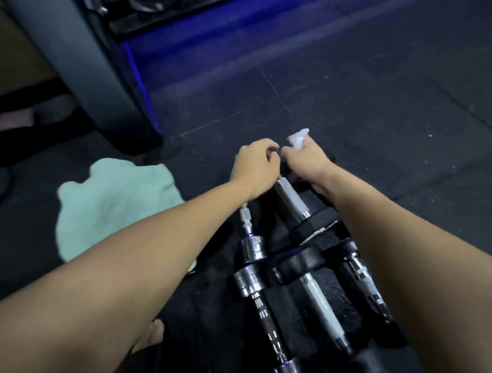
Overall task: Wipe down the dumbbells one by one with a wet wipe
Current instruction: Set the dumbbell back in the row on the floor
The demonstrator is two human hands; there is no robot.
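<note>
Dumbbells (298, 257) lie clustered on dark floor (347, 83), pale green towel (110, 203) beside them. Farthest dumbbell (291, 195) takes both hands at its far end. Left hand (255, 164) curls over, probably steadying it. Right hand (305, 159) pinches wet wipe (299, 137), bunched for scrubbing.

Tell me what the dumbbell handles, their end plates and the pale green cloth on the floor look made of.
Dumbbell handles: bright mirror-like glints suggest chromed steel. End plates: matte black, possibly rubber-coated or painted iron; unclear. Green cloth: soft, rumpled, probably terry or microfibre.
</note>
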